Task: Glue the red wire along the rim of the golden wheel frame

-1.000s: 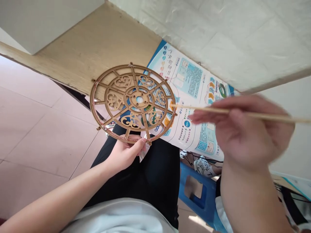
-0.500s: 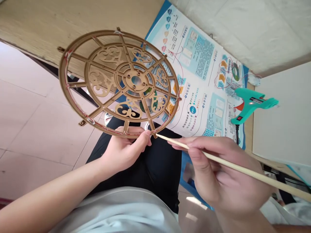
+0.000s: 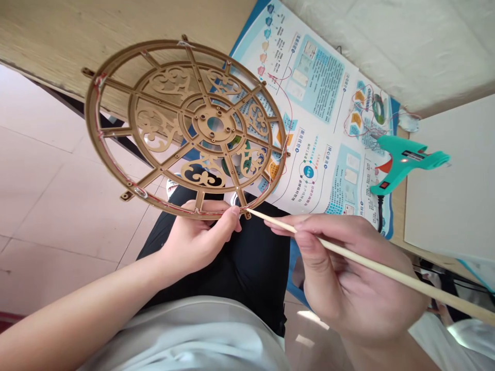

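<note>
A round gold openwork frame (image 3: 216,123) is held up over my lap, tilted, with thin red and white wires running along its rim. My left hand (image 3: 201,237) pinches the frame's near edge between thumb and fingers. Between the thumb and fingers of my right hand (image 3: 348,268) is a long pale wooden stick (image 3: 363,261). The stick's thin tip touches or nearly touches the rim, just right of my left thumb, beside a small tab.
A teal glue gun (image 3: 402,159) with a small light lies on a printed sheet (image 3: 317,103) on the wooden table (image 3: 116,26). Behind it sit a green wire coil (image 3: 378,109) and loose red wires. A white panel (image 3: 452,180) stands at the right.
The frame has tilted slightly, its left side shifting left. My right hand and the stick have moved a little left and up, with the tip now further in on the rim.
</note>
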A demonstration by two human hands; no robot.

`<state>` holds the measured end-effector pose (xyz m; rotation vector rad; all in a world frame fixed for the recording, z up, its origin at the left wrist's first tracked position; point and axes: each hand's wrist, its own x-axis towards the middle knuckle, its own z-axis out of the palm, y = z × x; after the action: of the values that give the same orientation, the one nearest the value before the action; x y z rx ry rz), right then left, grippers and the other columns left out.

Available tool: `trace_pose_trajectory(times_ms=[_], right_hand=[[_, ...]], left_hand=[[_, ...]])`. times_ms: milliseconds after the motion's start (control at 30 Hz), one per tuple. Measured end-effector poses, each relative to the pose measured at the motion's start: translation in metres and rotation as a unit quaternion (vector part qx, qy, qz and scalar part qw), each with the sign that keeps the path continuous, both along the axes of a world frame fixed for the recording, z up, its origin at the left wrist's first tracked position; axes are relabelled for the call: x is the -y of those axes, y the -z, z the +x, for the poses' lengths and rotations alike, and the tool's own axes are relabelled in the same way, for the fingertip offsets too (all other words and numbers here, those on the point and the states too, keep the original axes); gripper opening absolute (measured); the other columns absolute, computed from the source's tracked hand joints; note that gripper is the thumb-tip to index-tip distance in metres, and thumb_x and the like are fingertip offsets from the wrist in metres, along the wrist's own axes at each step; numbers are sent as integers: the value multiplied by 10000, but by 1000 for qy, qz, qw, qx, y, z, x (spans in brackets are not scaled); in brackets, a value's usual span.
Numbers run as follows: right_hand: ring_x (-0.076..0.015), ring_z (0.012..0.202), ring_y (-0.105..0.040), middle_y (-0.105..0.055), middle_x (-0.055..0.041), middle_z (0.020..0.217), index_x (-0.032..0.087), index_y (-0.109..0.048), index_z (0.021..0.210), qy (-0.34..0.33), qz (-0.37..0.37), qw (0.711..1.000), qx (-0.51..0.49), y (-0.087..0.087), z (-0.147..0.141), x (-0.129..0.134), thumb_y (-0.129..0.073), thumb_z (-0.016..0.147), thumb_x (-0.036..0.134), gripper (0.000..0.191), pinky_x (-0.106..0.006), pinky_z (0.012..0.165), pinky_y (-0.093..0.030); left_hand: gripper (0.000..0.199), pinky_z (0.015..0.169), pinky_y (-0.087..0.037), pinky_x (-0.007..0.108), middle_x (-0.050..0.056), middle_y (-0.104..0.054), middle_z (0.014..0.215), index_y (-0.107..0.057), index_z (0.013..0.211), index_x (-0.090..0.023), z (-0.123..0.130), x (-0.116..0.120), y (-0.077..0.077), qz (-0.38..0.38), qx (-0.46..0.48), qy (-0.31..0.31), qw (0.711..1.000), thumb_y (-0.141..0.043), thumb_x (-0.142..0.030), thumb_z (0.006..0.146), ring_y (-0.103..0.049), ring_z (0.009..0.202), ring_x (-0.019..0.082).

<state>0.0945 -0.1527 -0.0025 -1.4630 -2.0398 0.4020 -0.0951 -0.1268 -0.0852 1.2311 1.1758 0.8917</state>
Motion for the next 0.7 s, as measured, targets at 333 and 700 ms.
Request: trace_pose_trajectory(times_ms=[333,700], right_hand=[[-98,787,-747,-787,-3,946,177,-731,994,-14,11,1000,0,0,1,-7,-695,952,168,56,-166,653,-567],[-137,743,-748,-775,-14,899,187,-721,977,-14,-28,999,-45,3,-1,-15,-717,915,137,80,-225,604,-600]], left_hand=[[384,440,-398,158,-34,-572,457,-668,598,-183,0,0,2,-15,2,-4,1000,-559,-320,941,-512,431,63],[367,428,-388,183,-28,-559,450,-673,610,-181,-1,0,1,-18,9,2,1000,-561,-317,932,-496,423,78]])
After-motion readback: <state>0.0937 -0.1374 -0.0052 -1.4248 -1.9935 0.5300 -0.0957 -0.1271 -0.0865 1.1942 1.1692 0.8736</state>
